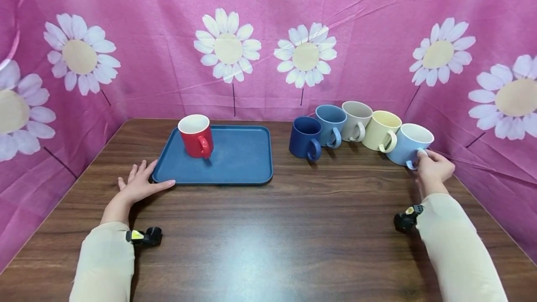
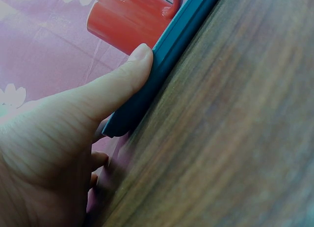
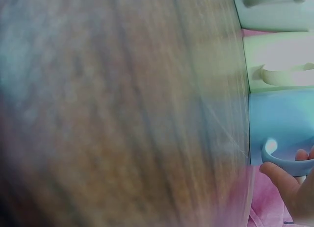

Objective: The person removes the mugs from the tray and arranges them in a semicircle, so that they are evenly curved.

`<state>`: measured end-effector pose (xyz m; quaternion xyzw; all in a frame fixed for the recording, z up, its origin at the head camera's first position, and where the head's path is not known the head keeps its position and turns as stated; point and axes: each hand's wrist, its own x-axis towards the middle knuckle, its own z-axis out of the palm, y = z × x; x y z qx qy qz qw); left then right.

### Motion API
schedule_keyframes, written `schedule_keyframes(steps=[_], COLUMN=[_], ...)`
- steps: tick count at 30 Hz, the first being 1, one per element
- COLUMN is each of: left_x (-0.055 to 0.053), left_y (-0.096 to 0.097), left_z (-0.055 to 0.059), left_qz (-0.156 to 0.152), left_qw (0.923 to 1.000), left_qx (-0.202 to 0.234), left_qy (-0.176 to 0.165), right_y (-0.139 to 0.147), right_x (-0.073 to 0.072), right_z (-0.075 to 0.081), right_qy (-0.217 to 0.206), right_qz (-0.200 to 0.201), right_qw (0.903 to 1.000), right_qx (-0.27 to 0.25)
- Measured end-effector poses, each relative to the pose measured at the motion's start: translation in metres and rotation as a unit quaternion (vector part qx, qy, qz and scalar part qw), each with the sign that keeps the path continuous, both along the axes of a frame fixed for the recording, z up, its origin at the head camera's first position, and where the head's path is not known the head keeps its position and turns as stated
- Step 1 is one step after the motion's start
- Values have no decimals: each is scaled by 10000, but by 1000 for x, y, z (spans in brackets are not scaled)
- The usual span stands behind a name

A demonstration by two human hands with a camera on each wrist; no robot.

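Observation:
At the right, my right hand [image 1: 434, 169] pinches the handle of a light blue mug [image 1: 400, 146], which stands upright on the table. In the right wrist view, fingertips [image 3: 275, 175] show at that handle. My left hand [image 1: 140, 185] lies spread at the near left corner of a blue tray [image 1: 243, 153]. Its thumb [image 2: 125, 80] touches the tray's front rim, and the other fingers extend along the left side. On the tray's left half sits a red mug [image 1: 195, 141] with a white inside, upright, handle toward the near right.
Left of the light blue mug, a pale yellow mug [image 1: 379, 132], a grey mug [image 1: 354, 120], a medium blue mug [image 1: 329, 125] and a dark blue mug [image 1: 303, 139] stand close together. A pink flowered cloth [image 1: 260, 97] hangs behind the wooden table [image 1: 293, 227].

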<state>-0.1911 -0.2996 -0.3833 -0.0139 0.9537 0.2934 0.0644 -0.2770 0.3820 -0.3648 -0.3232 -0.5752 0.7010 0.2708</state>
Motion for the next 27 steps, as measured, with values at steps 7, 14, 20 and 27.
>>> schedule_keyframes(steps=[7,14,20,27], left_x=[1,0,0,0], left_y=[1,1,1,1], left_z=[1,0,1,0], left_qz=[5,0,4,-19], left_qw=[10000,10000,10000,10000], left_qx=[9,-4,56,36], left_qy=[-15,-22,-28,-54], right_y=[-16,-13,-13,-14], right_x=[14,17,17,25], right_z=[17,17,16,14], right_qy=[-36,-149,-665,-1293], right_qz=[121,254,450,1029], right_qw=[9996,9995,9902,9542], right_qx=[-261,-110,1140,2496])
